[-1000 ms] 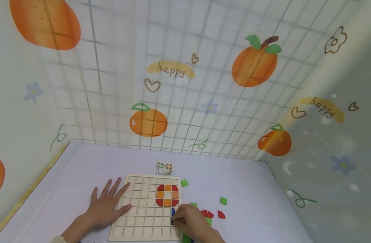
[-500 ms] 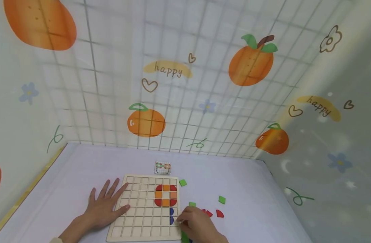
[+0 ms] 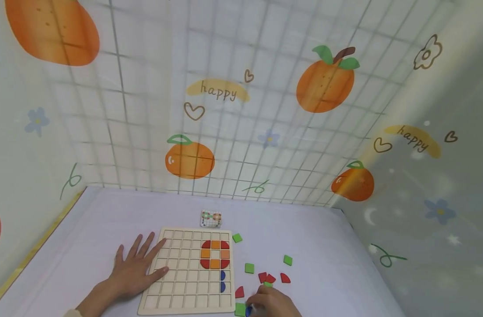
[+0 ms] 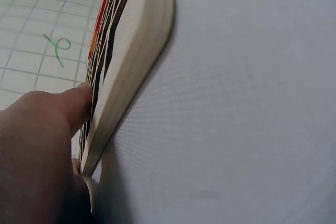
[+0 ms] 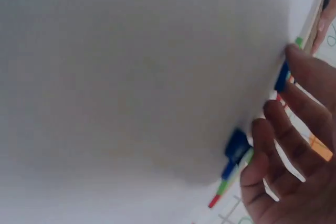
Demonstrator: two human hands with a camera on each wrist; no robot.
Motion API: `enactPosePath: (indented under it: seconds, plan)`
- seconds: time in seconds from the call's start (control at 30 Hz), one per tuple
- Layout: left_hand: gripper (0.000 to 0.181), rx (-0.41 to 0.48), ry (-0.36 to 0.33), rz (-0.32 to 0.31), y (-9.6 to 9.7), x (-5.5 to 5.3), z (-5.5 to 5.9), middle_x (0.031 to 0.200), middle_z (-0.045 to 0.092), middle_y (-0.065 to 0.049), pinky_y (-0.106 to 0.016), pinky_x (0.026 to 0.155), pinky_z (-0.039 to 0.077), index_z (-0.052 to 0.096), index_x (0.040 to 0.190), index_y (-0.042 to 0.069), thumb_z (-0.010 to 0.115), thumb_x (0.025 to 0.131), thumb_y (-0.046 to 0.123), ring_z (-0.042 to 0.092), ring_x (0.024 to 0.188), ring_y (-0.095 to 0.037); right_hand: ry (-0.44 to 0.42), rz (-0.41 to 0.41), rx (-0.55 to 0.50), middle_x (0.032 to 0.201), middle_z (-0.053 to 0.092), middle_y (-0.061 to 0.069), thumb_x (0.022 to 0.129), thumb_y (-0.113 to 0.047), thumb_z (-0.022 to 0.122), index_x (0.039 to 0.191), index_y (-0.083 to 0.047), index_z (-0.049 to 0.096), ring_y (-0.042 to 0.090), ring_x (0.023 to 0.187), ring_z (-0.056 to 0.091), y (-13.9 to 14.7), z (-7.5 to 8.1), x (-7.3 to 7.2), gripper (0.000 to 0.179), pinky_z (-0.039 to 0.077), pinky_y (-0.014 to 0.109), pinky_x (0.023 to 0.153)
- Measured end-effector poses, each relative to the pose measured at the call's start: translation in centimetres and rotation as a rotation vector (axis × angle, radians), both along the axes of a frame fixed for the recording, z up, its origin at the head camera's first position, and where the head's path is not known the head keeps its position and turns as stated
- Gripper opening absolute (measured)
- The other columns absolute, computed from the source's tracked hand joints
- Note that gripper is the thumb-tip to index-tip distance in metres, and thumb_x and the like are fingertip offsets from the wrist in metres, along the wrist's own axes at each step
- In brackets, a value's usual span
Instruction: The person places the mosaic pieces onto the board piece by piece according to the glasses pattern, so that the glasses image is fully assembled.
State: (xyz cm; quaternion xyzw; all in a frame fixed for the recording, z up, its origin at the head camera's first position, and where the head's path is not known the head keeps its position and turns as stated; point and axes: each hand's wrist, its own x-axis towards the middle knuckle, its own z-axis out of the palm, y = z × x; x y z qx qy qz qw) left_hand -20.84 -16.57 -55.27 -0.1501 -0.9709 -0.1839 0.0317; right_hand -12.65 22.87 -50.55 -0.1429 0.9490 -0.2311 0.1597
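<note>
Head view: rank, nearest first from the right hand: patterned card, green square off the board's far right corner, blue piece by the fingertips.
1. Blue piece: just left of the right hand.
2. Green square: right of the board.
3. Patterned card: beyond the board.

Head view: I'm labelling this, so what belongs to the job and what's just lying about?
Likely the job:
- grid board, left hand on its edge
- red and orange pieces set in it
- two blue half-rounds
- blue piece at right hand
- loose green pieces, loose red pieces
- picture card

Just surroundings:
- printed curtain
- white tabletop
</note>
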Motion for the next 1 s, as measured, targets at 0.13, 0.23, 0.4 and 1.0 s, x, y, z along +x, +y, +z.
enactPosePath:
  seconds: [0.13,0.23,0.4,1.0]
  plan:
    - [0.084,0.006,-0.001,-0.004,0.0,0.0,0.0,0.160,0.017,-0.020,-0.076,0.102,-0.007,0.037,0.152,0.020,0.049,0.088,0.073,0.006,0.144,-0.048,-0.028,0.057,-0.068,0.078,0.052,-0.018,0.078,-0.029,0.084,0.099,-0.021,0.078,0.000,0.069,0.050,0.0,-0.3,0.3,0.023,0.051,0.017,0.069]
    - [0.084,0.015,-0.003,-0.005,-0.1,0.0,0.1,0.160,0.018,-0.021,-0.076,0.102,-0.007,0.037,0.152,0.019,0.049,0.088,0.072,0.006,0.144,-0.048,0.025,0.146,-0.017,0.076,0.050,-0.018,0.085,-0.030,0.079,0.096,-0.017,0.077,-0.002,0.067,0.049,-0.1,-0.5,0.4,0.017,0.049,0.015,0.066]
    - [0.084,0.021,0.000,-0.007,-0.1,0.1,0.2,0.160,0.018,-0.021,-0.076,0.102,-0.006,0.038,0.152,0.019,0.050,0.088,0.072,0.007,0.144,-0.048,0.184,0.283,0.172,0.073,0.046,-0.019,0.089,-0.035,0.074,0.095,-0.019,0.072,-0.003,0.064,0.045,-0.1,-0.6,0.4,0.017,0.045,0.012,0.063]
    - [0.082,0.036,0.028,-0.015,-0.1,0.1,0.1,0.159,0.021,-0.021,-0.077,0.102,-0.005,0.039,0.151,0.019,0.052,0.088,0.070,0.008,0.144,-0.047,-0.037,0.103,-0.302,0.073,0.061,-0.018,0.089,-0.019,0.075,0.096,-0.016,0.078,-0.001,0.065,0.056,-3.9,0.4,-0.3,0.008,0.050,0.016,0.064]
